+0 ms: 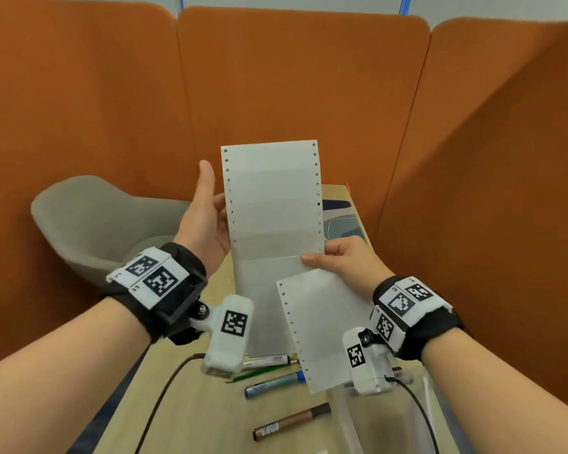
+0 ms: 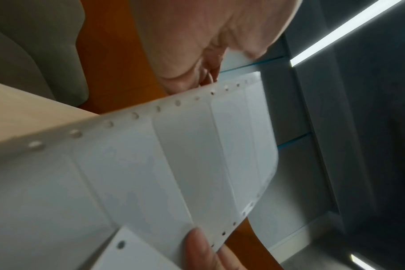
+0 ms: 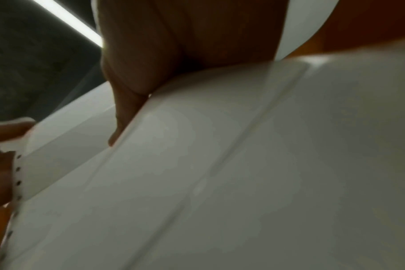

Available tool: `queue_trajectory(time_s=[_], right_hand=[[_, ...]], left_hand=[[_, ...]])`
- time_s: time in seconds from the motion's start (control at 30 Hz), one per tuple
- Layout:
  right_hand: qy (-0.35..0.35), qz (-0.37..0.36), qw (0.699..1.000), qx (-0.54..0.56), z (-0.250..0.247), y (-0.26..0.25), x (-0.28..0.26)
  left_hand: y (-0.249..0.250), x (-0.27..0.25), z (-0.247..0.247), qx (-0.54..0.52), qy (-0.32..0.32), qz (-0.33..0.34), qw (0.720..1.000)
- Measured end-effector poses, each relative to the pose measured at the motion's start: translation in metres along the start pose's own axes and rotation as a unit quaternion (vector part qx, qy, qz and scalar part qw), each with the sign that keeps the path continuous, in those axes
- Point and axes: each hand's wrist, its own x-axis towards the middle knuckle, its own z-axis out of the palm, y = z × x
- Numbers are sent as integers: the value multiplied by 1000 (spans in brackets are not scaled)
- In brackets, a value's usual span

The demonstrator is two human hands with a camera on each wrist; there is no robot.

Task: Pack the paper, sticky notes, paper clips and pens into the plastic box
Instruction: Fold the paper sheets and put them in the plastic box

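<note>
right wrist: paper [image 3: 220, 173] blocking everything

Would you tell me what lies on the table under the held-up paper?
Below the paper lie pens: a white one, a green one, a blue one and a brown marker. The white pen's left end is covered.

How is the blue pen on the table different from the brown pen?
The blue pen has a blue body and blue cap; the brown pen has a brownish body and dark cap. The blue pen lies farther from the person, close beside a green pencil; the brown pen lies nearer, on its own. Both lie flat on the wooden table, slanted much the same way, caps to the right, not in any hand.
</note>
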Motion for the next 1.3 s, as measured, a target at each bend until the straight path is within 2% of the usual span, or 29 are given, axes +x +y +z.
queue_trajectory(time_s=[0.07,0.17,0.3,0.4,0.57,0.63,0.7,0.8,0.9,1.0,1.03,1.17,1.23,1.3], right_hand=[[7,-1,1000,8,-1,1,-2],[1,-9,1000,13,0,6,-1],[-16,-9,997,-69,0,11,-4],[-21,3,995,-93,1,17,-6],[-81,54,995,-37,1,18,-4],[-109,66,992,-17,-2,16,-3],[-108,67,992,7,-9,14,-3],[-69,50,994,69,-19,11,-4],[-24,44,988,146,-19,5,-1],[28,64,974,218,-14,-6,5],[45,69,968,236,-12,-10,7],[98,82,962,241,-8,-18,13],[109,93,961,236,-8,-19,13],[116,98,960,236,-11,-17,13]], left_hand=[[0,-7,4,65,-42,22,997],[2,-10,9,124,-19,48,991],[19,-5,6,79,26,62,995],[35,-3,4,52,30,75,995],[47,-2,-5,41,46,131,989],[45,-1,-11,62,50,160,984],[38,0,-17,119,42,178,976],[17,-2,-21,243,1,184,952],[-9,-12,-21,359,-66,164,916],[-25,-28,-10,406,-147,163,887],[-28,-33,-5,402,-170,161,885],[-35,-46,7,319,-252,114,907],[-36,-44,6,283,-272,99,915],[-33,-41,5,261,-264,89,924]])
